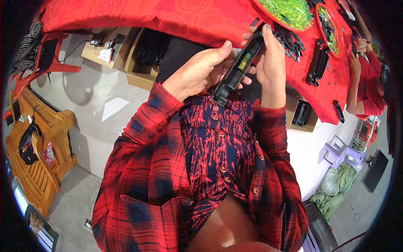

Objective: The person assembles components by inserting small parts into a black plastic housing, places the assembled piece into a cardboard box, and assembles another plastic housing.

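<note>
Together, the left hand [197, 73] and right hand [270, 59] gripped a long black bar [239, 67] with a green vial, held slanted between them near the red tabletop [189, 17].

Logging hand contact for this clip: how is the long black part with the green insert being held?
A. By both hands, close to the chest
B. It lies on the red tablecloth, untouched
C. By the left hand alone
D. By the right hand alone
A: the left hand and the right hand both grip the black part, raised in front of the shirt, off the red tablecloth.
</note>
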`<act>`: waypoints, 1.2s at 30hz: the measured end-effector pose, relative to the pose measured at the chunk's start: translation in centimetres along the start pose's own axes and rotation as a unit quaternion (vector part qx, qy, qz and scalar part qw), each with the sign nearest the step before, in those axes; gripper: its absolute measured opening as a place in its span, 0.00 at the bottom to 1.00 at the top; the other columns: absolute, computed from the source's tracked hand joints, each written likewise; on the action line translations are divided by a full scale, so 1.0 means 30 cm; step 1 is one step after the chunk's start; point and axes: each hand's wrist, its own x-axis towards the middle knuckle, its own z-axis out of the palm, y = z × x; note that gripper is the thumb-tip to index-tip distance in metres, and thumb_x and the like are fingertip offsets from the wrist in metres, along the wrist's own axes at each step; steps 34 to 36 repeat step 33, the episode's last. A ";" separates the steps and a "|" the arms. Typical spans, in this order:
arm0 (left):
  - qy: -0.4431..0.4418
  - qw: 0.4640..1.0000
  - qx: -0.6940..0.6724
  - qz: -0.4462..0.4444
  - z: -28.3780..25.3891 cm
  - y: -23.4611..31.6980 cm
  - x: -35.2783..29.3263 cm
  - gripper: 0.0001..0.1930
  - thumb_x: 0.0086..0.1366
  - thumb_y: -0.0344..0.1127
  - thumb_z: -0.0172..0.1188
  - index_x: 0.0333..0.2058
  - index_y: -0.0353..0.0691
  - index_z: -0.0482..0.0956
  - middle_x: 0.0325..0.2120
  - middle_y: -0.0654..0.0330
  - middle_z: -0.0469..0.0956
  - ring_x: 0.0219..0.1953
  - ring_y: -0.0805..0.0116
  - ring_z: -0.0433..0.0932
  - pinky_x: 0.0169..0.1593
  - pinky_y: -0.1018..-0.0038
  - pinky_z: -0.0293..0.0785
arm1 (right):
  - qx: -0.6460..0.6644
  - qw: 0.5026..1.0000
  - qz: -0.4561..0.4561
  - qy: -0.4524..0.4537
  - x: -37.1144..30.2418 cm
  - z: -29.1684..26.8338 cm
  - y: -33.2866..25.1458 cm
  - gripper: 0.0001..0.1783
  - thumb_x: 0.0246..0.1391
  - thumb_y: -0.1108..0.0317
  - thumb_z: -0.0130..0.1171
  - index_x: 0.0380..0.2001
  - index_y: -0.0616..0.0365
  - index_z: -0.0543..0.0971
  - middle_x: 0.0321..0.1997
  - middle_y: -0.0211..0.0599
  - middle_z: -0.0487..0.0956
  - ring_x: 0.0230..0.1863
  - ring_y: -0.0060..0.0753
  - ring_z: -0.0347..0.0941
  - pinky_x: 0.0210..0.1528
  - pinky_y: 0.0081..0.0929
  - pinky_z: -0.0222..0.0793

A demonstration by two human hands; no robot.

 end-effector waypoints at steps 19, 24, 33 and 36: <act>0.000 1.000 -0.025 -0.010 -0.009 -0.015 0.001 0.27 0.74 0.49 0.48 0.62 0.34 0.65 0.50 0.44 0.79 0.43 0.60 0.83 0.46 0.68 0.82 | -0.025 0.997 -0.028 -0.062 -0.008 -0.001 -0.010 0.27 0.66 0.48 0.53 0.48 0.65 0.77 0.39 0.44 0.82 0.36 0.31 0.80 0.37 0.28 0.79; -0.014 0.999 -0.034 -0.008 -0.017 -0.022 0.006 0.27 0.73 0.48 0.50 0.61 0.34 0.64 0.50 0.44 0.78 0.44 0.59 0.83 0.46 0.68 0.82 | -0.014 0.997 -0.027 -0.067 -0.009 -0.003 -0.008 0.25 0.66 0.50 0.53 0.48 0.65 0.77 0.39 0.45 0.82 0.36 0.30 0.80 0.37 0.27 0.79; -0.033 0.999 -0.039 -0.004 -0.043 -0.036 0.010 0.28 0.73 0.49 0.51 0.62 0.35 0.64 0.52 0.44 0.77 0.45 0.58 0.83 0.49 0.67 0.81 | -0.066 0.992 -0.084 -0.070 -0.033 0.010 -0.030 0.26 0.67 0.51 0.53 0.51 0.65 0.76 0.40 0.47 0.82 0.37 0.32 0.81 0.39 0.27 0.80; -0.033 0.999 -0.039 -0.004 -0.043 -0.036 0.010 0.28 0.73 0.49 0.51 0.62 0.35 0.64 0.52 0.44 0.77 0.45 0.58 0.83 0.49 0.67 0.81 | -0.066 0.992 -0.084 -0.070 -0.033 0.010 -0.030 0.26 0.67 0.51 0.53 0.51 0.65 0.76 0.40 0.47 0.82 0.37 0.32 0.81 0.39 0.27 0.80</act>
